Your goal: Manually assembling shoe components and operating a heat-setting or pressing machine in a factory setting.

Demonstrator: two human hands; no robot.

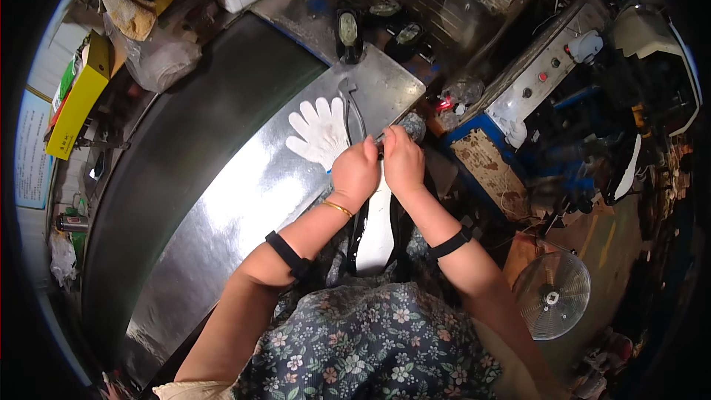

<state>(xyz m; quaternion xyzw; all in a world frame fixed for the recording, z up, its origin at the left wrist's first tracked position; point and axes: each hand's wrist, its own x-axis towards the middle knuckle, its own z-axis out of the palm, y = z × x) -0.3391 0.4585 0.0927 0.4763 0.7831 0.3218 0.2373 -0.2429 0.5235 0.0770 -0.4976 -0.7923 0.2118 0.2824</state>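
Observation:
My left hand (355, 172) is closed at the far end of a black shoe (375, 233) with a long white sole-shaped face. My right hand (404, 160) closes on the same end from the other side, so the fingers of both nearly meet and hide that part. The shoe lies lengthwise between my forearms, its wide end near my floral apron (370, 341). Just beyond my left hand, a white knit glove (320, 132) rests flat on the shiny metal table (229, 200). Metal pincers (355, 112) lie alongside the glove.
A dark conveyor belt (185, 133) curves along the left of the table. Several dark shoes, one of them (348, 30), stand beyond the table's far end. Right of me are a machine with a button panel (544, 74) and a round fan (552, 298).

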